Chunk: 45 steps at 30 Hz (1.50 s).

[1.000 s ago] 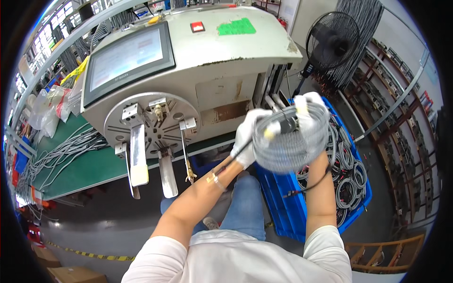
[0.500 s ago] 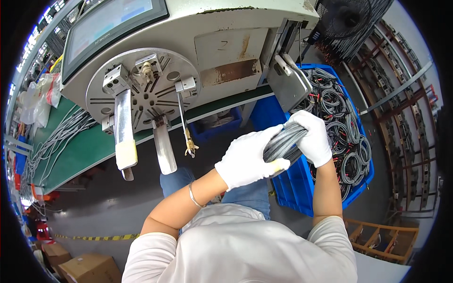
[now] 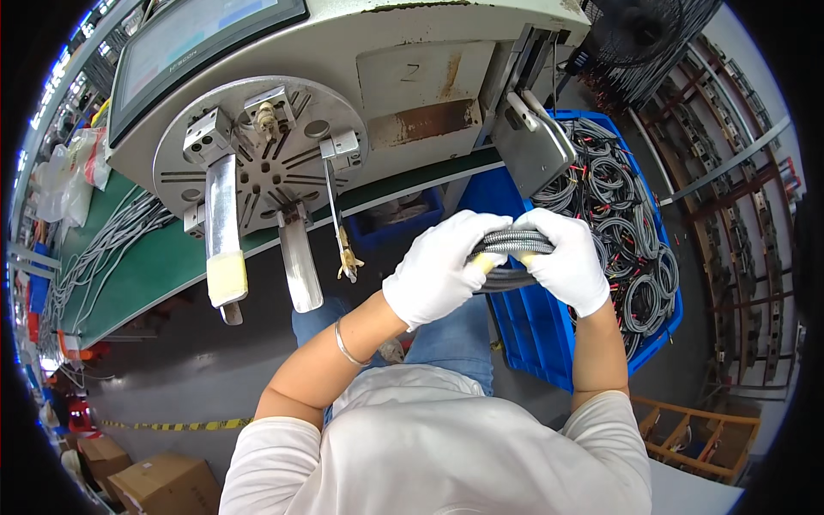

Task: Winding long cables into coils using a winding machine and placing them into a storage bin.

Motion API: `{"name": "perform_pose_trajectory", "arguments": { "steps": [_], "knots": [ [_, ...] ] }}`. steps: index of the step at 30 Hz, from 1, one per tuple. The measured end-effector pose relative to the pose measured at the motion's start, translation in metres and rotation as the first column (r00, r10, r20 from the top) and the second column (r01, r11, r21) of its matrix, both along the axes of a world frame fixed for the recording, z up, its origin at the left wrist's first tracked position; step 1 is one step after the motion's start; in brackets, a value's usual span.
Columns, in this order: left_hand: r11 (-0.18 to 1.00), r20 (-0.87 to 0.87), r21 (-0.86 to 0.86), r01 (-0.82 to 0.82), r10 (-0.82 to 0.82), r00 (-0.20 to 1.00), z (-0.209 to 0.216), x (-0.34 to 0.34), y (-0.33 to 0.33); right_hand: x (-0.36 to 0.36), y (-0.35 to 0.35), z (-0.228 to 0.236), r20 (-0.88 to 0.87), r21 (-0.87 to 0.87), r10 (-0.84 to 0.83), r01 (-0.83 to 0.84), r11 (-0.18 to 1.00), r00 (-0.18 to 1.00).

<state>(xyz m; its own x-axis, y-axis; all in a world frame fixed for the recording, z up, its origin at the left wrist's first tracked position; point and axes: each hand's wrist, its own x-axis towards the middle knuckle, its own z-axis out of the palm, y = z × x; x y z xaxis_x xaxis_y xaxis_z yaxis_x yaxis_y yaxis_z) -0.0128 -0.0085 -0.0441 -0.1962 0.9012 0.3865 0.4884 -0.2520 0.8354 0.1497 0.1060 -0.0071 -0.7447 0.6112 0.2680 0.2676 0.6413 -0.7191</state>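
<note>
A coil of grey braided cable point(image 3: 513, 243) is held up in front of me, its loops bunched together. My left hand point(image 3: 442, 266), in a white glove, is closed round the coil's left side. Closed on its right side is my right hand point(image 3: 568, 262), gloved the same way. Both thumbs press the coil from the near side, and the gloves hide its ends. To the left stands a machine with a round slotted metal plate point(image 3: 262, 159), which carries several clamp blocks and long metal arms point(image 3: 300, 266). No cable is wound on those arms.
On the right, a blue crate point(image 3: 678, 318) holds many coiled grey cables point(image 3: 614, 206). A metal plate point(image 3: 534, 159) juts from the machine beside it. Loose grey cables point(image 3: 112, 245) lie on the green bench point(image 3: 142, 287) at left. A black fan point(image 3: 635, 34) stands at the far right.
Both hands have turned the coil from a steep slant to nearly level. The left hand shifted slightly left and up, and the coil's loop now shows more openly between the gloves.
</note>
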Motion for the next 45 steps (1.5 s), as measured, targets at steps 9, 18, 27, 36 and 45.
{"name": "perform_pose_trajectory", "arguments": {
  "steps": [9,18,27,36,45],
  "knots": [
    [0.819,0.322,-0.441,0.368,-0.238,0.916,0.006,-0.014,-0.003,-0.009,0.005,-0.005,-0.114,0.142,-0.077,0.093,0.986,0.99],
    [0.75,0.583,-0.495,0.439,-0.088,0.808,0.017,0.006,-0.004,-0.016,0.002,-0.016,-0.003,0.446,-0.02,0.019,0.895,1.0],
    [0.998,-0.1,-0.009,-0.068,0.067,0.993,0.0,0.012,0.005,-0.014,-0.006,-0.008,0.05,0.448,-0.112,0.078,0.891,0.992],
    [0.783,0.609,-0.415,0.464,-0.14,0.781,0.003,-0.002,0.008,-0.007,0.012,-0.016,0.173,0.141,0.012,-0.037,0.989,0.985],
    [0.678,0.556,-0.53,0.51,-0.177,0.812,0.006,0.0,0.017,-0.013,0.012,-0.013,0.101,0.041,0.13,-0.135,0.99,0.986]
  ]
}}
